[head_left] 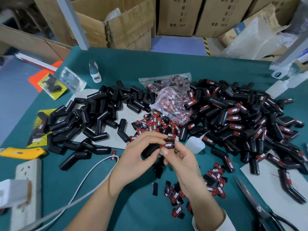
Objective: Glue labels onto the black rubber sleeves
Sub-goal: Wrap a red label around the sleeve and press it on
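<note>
In the head view, both hands meet over the near middle of the green bench (166, 64), holding one black rubber sleeve (150, 150) just above the surface. The left hand (138, 154) curls round the sleeve's body, its fingers arched over the top. The right hand (179, 160) pinches the sleeve's end, thumb and fingertips closed on a red-and-black label (167, 145) reading "TAPER" that lies on the sleeve. Toward the left edge sits a pile of plain sleeves (93, 112), heaped partly on a grey sheet. Toward the right edge spreads a larger pile of labelled sleeves (241, 120), most showing the same red mark. Between the two piles lies a clear bag of labels (171, 100), with loose labels (155, 124) spilled just in front of it, beyond the hands. More scattered labels (215, 179) lie near the front edge, beside and under the right forearm. A small translucent glue bottle (195, 144) lies tilted just right of the hands, its nozzle pointing toward the labelled pile. A pair of scissors (260, 207) rests at the front right corner. A yellow utility knife (23, 152) and a white power strip (28, 189) lie along the left edge, a white cable (93, 177) running under the left forearm.
</note>
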Demonstrator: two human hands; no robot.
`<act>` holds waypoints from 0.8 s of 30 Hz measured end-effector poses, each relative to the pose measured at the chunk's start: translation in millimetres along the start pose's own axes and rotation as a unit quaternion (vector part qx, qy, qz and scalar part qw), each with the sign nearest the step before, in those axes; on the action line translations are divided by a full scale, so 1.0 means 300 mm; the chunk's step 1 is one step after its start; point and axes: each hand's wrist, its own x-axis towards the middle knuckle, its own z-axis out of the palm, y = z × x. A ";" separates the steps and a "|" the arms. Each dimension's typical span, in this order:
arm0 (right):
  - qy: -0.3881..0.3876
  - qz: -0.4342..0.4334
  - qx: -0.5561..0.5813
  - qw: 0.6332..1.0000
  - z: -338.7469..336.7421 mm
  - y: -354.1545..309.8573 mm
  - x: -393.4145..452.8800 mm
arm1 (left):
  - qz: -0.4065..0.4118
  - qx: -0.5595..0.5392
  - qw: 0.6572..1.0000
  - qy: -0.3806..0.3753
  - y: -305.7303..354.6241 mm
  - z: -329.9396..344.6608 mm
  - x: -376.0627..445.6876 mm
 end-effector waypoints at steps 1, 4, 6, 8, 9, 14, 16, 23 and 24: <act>0.000 -0.002 0.000 1.000 -0.001 0.002 0.001 | 0.001 0.002 1.000 0.003 0.000 0.002 -0.001; 0.001 -0.003 -0.006 1.000 0.000 0.002 0.000 | 0.007 0.000 1.000 0.008 -0.001 0.001 -0.002; 0.005 -0.006 -0.008 1.000 -0.002 0.002 0.003 | 0.005 -0.006 1.000 0.010 0.000 0.001 0.001; 0.007 -0.012 -0.009 1.000 -0.001 0.004 0.004 | -0.002 -0.015 1.000 0.011 -0.002 0.003 0.003; 0.008 -0.015 -0.008 1.000 -0.002 0.006 0.006 | -0.003 -0.017 1.000 0.010 -0.002 0.003 0.001; 0.006 -0.021 -0.001 1.000 0.001 0.006 0.007 | -0.009 -0.027 0.999 0.014 0.005 -0.005 0.001; 0.009 -0.019 0.004 1.000 0.001 0.008 0.009 | -0.014 -0.028 0.999 0.012 0.008 -0.007 0.004; 0.000 -0.012 -0.013 1.000 -0.012 0.012 0.010 | -0.030 -0.035 0.999 0.011 0.004 -0.008 0.001; -0.005 -0.013 -0.019 1.000 -0.014 0.012 0.009 | -0.031 -0.037 0.999 0.011 0.003 -0.009 0.001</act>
